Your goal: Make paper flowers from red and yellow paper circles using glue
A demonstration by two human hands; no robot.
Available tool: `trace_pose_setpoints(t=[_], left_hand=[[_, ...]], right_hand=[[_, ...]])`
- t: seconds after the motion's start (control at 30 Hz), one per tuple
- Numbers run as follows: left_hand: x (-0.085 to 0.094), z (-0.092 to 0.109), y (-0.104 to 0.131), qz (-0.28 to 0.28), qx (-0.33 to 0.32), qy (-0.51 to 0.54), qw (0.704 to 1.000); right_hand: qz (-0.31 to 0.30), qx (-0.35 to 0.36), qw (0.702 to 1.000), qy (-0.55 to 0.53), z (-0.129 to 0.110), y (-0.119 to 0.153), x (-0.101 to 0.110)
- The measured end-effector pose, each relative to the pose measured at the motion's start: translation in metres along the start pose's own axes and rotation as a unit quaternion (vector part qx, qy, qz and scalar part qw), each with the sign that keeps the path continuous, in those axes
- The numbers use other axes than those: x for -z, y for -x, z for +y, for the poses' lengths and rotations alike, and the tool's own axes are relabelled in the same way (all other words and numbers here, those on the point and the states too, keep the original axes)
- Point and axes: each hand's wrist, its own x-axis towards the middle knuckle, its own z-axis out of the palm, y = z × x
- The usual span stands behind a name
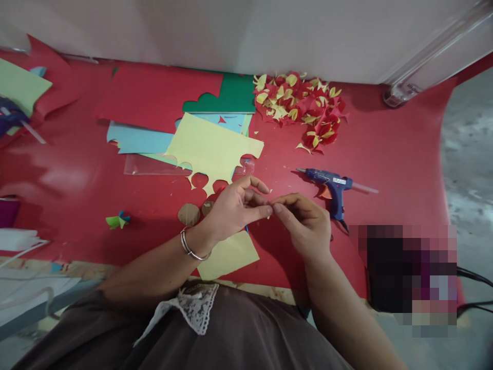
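Observation:
My left hand (234, 209), with a silver bangle at the wrist, meets my right hand (306, 223) fingertip to fingertip above the red table. Both hands pinch at the same spot. A tiny pale bit shows just under the fingertips, too small to name. Beneath my left hand lie a cut yellow sheet (210, 149) with round notches and a smaller yellow paper piece (231, 255). Brown discs (188, 214) sit beside the left wrist, one partly hidden. To the right of my right hand a blue glue gun (329, 184) lies on its side with a glue stick in it.
Red and yellow paper scraps (300, 105) are heaped at the back. Red (162, 97), green (231, 95) and blue sheets (140, 139) lie stacked behind the hands. A green and blue paper piece (118, 220) rests at left. Another glue gun (11, 115) lies far left.

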Motion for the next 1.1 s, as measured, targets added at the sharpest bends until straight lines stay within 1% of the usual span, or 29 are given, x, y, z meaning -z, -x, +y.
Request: trace_pose_setpoints(t=[0.1, 0.17, 0.2, 0.27, 0.33, 0.4, 0.47, 0.57, 0.77, 0.8, 0.87, 0.97, 1.03, 1.1], left_hand=[[0.005, 0.002, -0.001, 0.016, -0.018, -0.008, 1.0], [0.012, 0.006, -0.003, 0.046, -0.049, -0.02, 0.998], [0.016, 0.009, -0.003, 0.07, -0.067, -0.025, 0.995], [0.024, 0.014, -0.005, 0.122, -0.103, -0.032, 0.987], [0.03, 0.018, -0.006, 0.157, -0.126, -0.025, 0.979], [0.034, 0.019, -0.007, 0.169, -0.136, -0.014, 0.976], [0.036, 0.018, -0.007, 0.173, -0.144, -0.015, 0.974], [0.036, 0.017, -0.006, 0.186, -0.143, -0.033, 0.972], [0.036, 0.018, -0.005, 0.199, -0.13, -0.04, 0.971], [0.036, 0.018, -0.005, 0.199, -0.129, -0.037, 0.971], [0.036, 0.018, -0.006, 0.199, -0.127, -0.024, 0.971], [0.035, 0.017, -0.007, 0.193, -0.116, -0.01, 0.974], [0.033, 0.015, -0.007, 0.179, -0.097, -0.022, 0.979], [0.031, 0.013, -0.007, 0.156, -0.076, -0.036, 0.984]], right_hand=[[0.007, 0.012, 0.999, 0.03, 0.0, 0.001, -0.001], [0.016, 0.029, 0.997, 0.07, 0.0, 0.001, -0.004], [0.009, 0.042, 0.995, 0.094, 0.0, 0.001, -0.006], [-0.031, 0.071, 0.987, 0.143, 0.002, 0.001, -0.012], [-0.083, 0.096, 0.973, 0.195, 0.004, 0.002, -0.019], [-0.119, 0.108, 0.952, 0.262, 0.006, 0.003, -0.027], [-0.135, 0.116, 0.929, 0.326, 0.007, 0.004, -0.032], [-0.13, 0.128, 0.902, 0.392, 0.005, 0.007, -0.035], [-0.081, 0.138, 0.869, 0.469, 0.005, 0.012, -0.031], [-0.069, 0.142, 0.869, 0.47, 0.006, 0.013, -0.028], [-0.036, 0.147, 0.881, 0.449, 0.006, 0.012, -0.022], [0.024, 0.153, 0.918, 0.366, 0.001, 0.01, -0.007], [0.043, 0.17, 0.931, 0.32, -0.005, 0.008, 0.001], [0.036, 0.194, 0.93, 0.309, -0.01, 0.006, 0.006]])
